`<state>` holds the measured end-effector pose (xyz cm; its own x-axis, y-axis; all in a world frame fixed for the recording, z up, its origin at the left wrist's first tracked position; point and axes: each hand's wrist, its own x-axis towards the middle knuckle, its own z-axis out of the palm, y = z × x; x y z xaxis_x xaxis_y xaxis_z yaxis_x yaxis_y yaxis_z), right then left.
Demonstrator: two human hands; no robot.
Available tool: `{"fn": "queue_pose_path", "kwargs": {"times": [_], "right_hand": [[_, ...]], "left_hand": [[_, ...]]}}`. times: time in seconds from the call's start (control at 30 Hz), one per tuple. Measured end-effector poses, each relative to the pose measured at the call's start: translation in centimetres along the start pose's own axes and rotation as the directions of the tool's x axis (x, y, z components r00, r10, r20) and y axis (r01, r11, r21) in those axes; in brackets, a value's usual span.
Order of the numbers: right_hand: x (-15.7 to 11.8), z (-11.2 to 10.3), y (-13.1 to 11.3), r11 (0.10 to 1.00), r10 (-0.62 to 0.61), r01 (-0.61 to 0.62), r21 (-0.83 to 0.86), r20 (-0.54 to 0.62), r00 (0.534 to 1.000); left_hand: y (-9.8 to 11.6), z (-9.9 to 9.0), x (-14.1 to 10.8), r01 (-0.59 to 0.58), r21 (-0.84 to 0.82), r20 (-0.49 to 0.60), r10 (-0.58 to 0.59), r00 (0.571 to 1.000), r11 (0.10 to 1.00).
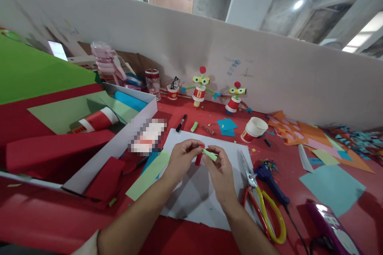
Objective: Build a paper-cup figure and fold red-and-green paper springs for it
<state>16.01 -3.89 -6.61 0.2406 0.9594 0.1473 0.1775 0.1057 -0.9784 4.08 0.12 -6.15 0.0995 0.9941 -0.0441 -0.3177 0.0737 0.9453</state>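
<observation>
Over a white board (pixel 191 197), my left hand (pixel 183 160) pinches a narrow red paper strip (pixel 198 160) that hangs downward. My right hand (pixel 220 171) has its fingers closed on a light green paper strip (pixel 211 155), which points to the right. The two strips meet between my fingertips; whether they are joined there cannot be made out. Just beyond my hands lie a folded green paper spring (pixel 194 126), a red paper spring (pixel 208 129), a black marker (pixel 181 123) and blue paper pieces (pixel 227 126).
Scissors (pixel 251 179) and a blue glue gun (pixel 271 183) lie right of the board. Stacked paper cups (pixel 254 128) stand behind them. Two paper-cup figures (pixel 199 93) lean near the wall. A box (pixel 140 117) of coloured paper fills the left side.
</observation>
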Motion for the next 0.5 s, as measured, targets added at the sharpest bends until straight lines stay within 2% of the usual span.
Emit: {"fn": "queue_pose_path", "kwargs": {"times": [0.1, 0.37, 0.5], "right_hand": [[0.19, -0.03, 0.05, 0.999, 0.019, -0.019, 0.025, 0.029, 0.999], [0.54, -0.46, 0.32, 0.996, 0.077, -0.074, -0.047, 0.052, 0.996], [0.62, -0.56, 0.35, 0.993, 0.118, -0.116, -0.035, 0.056, 0.991]], "left_hand": [[-0.02, 0.04, 0.07, -0.027, 0.073, -0.019, 0.028, 0.999, 0.997], [-0.02, 0.16, -0.05, -0.053, 0.156, -0.030, 0.058, 0.998, 0.986], [0.07, 0.03, 0.00, -0.002, 0.097, -0.027, 0.004, 1.000, 0.995]]}}
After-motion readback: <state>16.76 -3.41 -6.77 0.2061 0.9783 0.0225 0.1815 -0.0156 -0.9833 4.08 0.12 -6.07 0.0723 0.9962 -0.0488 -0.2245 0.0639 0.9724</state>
